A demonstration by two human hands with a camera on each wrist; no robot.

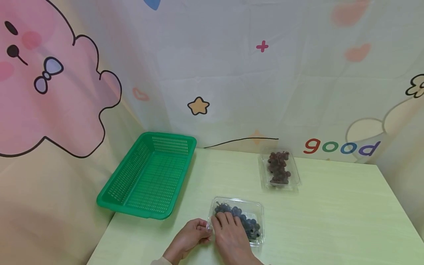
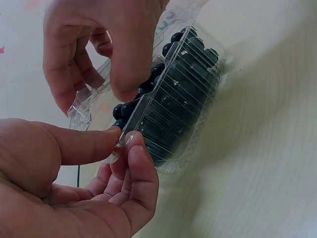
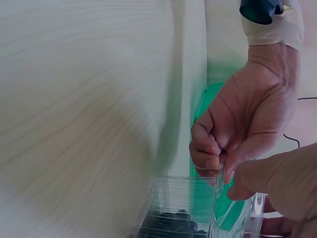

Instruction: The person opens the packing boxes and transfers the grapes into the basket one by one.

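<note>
A clear plastic clamshell box (image 1: 255, 209) of dark blue-black grapes (image 1: 250, 227) sits near the front of the table. My left hand (image 1: 192, 235) pinches the box's near-left corner between thumb and fingertips, as the left wrist view shows at the thumb (image 2: 94, 144). Over the left part of the same box bends my right hand (image 1: 230, 235), its thumb (image 2: 131, 74) close to the rim and its fingers curled over the clear plastic. In the right wrist view, the right hand (image 3: 282, 183) overlaps the box edge beside the left hand's fingertips.
A green perforated plastic basket (image 1: 154, 180) stands at the left, its rim reaching past the table edge. Toward the back lies another clear box (image 1: 294, 176) with reddish-purple grapes (image 1: 278, 167). A printed curtain (image 1: 228, 81) hangs behind the table (image 1: 331, 209).
</note>
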